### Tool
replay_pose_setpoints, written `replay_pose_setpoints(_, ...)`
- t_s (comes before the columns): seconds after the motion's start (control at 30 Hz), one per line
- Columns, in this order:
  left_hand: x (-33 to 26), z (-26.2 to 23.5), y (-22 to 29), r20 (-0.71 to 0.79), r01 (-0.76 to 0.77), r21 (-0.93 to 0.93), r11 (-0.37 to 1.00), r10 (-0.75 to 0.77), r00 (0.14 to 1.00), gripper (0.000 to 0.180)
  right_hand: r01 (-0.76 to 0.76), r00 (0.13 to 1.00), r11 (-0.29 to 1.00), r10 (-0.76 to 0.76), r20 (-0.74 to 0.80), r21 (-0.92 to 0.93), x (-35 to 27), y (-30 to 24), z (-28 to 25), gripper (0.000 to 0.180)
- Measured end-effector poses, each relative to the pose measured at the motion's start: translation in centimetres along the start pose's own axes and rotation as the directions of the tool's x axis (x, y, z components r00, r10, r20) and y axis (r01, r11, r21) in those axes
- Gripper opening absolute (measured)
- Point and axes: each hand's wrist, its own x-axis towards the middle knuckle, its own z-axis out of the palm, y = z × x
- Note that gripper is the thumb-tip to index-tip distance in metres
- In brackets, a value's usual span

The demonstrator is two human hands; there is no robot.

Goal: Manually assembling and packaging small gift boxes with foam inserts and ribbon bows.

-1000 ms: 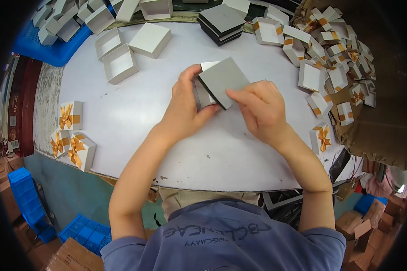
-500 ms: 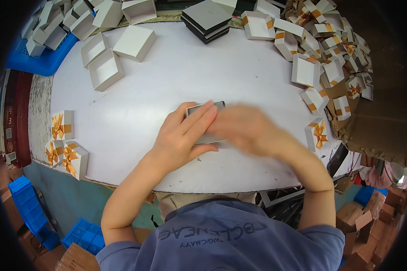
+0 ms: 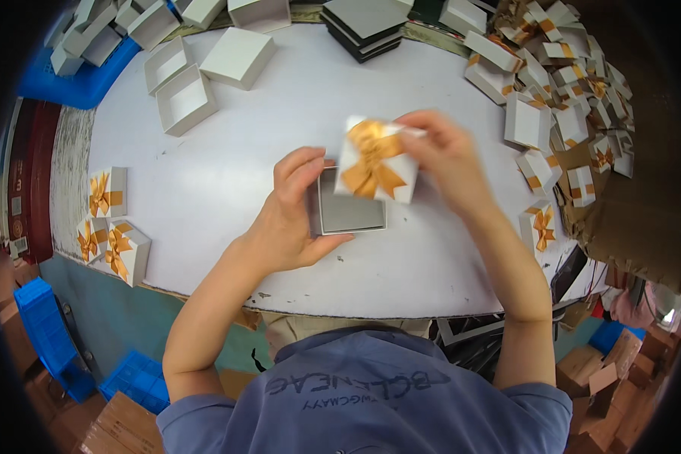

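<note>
White table (image 3: 227, 166), left fingers (image 3: 299, 170) clamped on grey box (image 3: 349, 212), right fingers (image 3: 420, 129) pinching bowed lid (image 3: 374, 160) above

A white oval counter (image 3: 227, 163) carries the surroundings of a packing station. At its left edge stand three finished white gift boxes with gold ribbon bows (image 3: 107, 191), close together. Toward the far left lie two open white box trays (image 3: 178, 89) beside a closed plain white box (image 3: 238, 57), with more white boxes heaped in a blue plastic crate (image 3: 76, 83) behind them. A stack of flat dark grey lids (image 3: 367, 23) sits at the far edge. To the right, a loose heap of small white lids with gold bows (image 3: 560, 83) spills over brown cardboard (image 3: 628, 219) (several lie tilted). Blue crates (image 3: 45, 333) stand on the floor below.
</note>
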Motion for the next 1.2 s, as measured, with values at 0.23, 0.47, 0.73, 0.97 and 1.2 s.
replay_pose_setpoints(0.23, 3.0, 0.0, 1.7, 0.364, 0.148, 0.223, 0.963, -0.224, 0.904, 0.081, 0.625, 0.762, 0.365, -0.478, 0.437, -0.690, -2.7, 1.5, 0.7, 0.033)
replay_pose_setpoints(0.47, 2.3, -2.3, 5.9, 0.398, 0.010, 0.712, 0.702, -0.415, 0.818, 0.088, 0.734, 0.658, 0.212, -0.457, 0.598, -0.646, -0.3, 1.1, 0.4, 0.031)
replay_pose_setpoints(0.73, 11.5, -8.0, 0.0, -0.046, 0.218, 0.876, 0.430, -0.377, 0.925, 0.082, 0.443, 0.712, -0.159, -0.536, 0.454, -0.882, 9.8, -7.9, 5.0, 0.035)
replay_pose_setpoints(0.97, 13.2, -7.5, -2.0, -0.100, 0.352, 0.830, 0.434, -0.505, 0.857, 0.070, 0.366, 0.767, -0.142, -0.513, 0.385, -0.920, 11.7, -6.2, 4.5, 0.034)
replay_pose_setpoints(1.2, 0.4, 3.0, 6.1, 0.116, 0.710, -0.003, 0.705, -0.705, 0.700, 0.082, 0.671, 0.268, -0.119, -0.881, 0.390, -0.731, 6.9, -5.0, -0.3, 0.019)
